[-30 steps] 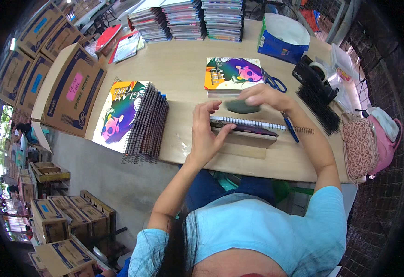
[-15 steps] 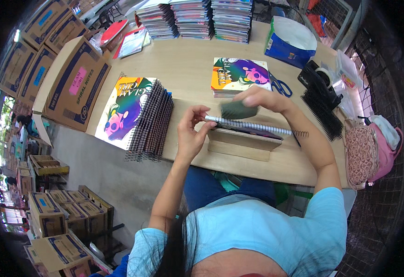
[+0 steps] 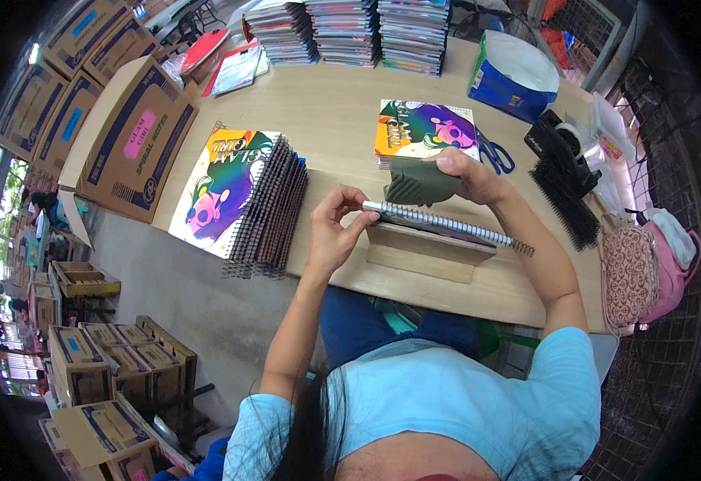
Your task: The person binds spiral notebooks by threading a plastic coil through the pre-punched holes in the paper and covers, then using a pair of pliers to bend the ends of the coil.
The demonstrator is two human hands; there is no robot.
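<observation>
A spiral notebook (image 3: 446, 227) is propped spine-up against a small wooden stand (image 3: 426, 252) in front of me, seen edge-on. Its metal coil (image 3: 519, 245) sticks out past the right end of the spine. My left hand (image 3: 338, 228) pinches the notebook at the left end of the coil. In my right hand (image 3: 476, 176) is a dark green ridged pad (image 3: 421, 183), its fingers closed on the pad's right side; it is held just above the spine. Behind it lies a short stack of notebooks (image 3: 426, 128) with colourful covers.
Left of my hands stands a tall stack of spiral notebooks (image 3: 230, 192). Blue-handled scissors (image 3: 496, 156), a black tape dispenser (image 3: 563, 140) and a black brush-like strip (image 3: 567, 204) lie to the right. Tall book stacks (image 3: 342, 32) line the back; an open carton (image 3: 130, 140) stands left.
The green pad, blurred before, now shows sharply above the spine. My right hand has shifted slightly right. My left hand keeps its pinch on the notebook. The whole view has moved a little.
</observation>
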